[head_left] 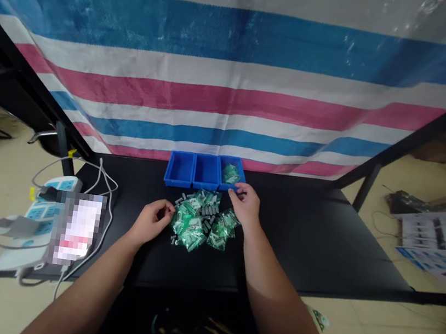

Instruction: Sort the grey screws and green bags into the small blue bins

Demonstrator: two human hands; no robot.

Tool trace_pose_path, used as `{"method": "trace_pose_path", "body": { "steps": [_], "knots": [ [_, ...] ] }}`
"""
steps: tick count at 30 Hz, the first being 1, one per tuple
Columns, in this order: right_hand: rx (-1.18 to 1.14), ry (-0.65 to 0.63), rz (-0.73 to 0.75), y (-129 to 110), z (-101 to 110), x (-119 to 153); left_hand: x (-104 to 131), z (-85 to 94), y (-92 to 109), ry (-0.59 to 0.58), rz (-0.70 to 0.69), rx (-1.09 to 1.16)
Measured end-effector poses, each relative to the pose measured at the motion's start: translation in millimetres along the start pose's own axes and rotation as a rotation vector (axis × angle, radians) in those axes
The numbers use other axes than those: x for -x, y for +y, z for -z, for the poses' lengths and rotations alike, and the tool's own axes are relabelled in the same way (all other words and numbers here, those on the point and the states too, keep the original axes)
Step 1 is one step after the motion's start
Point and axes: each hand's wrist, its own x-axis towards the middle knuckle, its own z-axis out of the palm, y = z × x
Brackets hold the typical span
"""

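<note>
Pile of small green packets (198, 224) mixed with dark grey small parts, heaped on the black table (312, 240) near its middle, just in front of a row of three blue bins (204, 171). Left bin and middle bin look bare inside; right bin (231, 173) holds a few green packets. Left hand (152, 219) at the pile's left edge, fingers curled inward and pinched together on something small; what it grips is too small to make out. Right hand (246, 203) at the pile's upper right, between pile and right bin, fingertips close together at the bin's front rim; a bit of blue shows at the fingertips, but whether that is the rim or something held cannot be told. Both forearms bare, reaching in from the near edge. On the table's left end, a white power strip (44, 214) with blue sockets, white and grey cables (101, 177) looping round it, and a blurred-out patch beside it. Behind the table hangs a tarp (235, 80) striped blue, white and pink. Black frame posts stand either side. On the floor at right, printed sheets (436, 241) and dark clutter.
</note>
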Motion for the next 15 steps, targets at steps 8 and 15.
{"method": "trace_pose_path", "body": {
  "steps": [8, 15],
  "knots": [
    [0.331, -0.328, -0.008, -3.8, -3.0, 8.9, -0.7, 0.0, -1.8, -0.008, 0.025, 0.014],
    [-0.090, -0.345, -0.146, 2.6, -6.8, 5.0, 0.1, -0.5, -4.1, -0.009, 0.023, 0.023]
  ]
}}
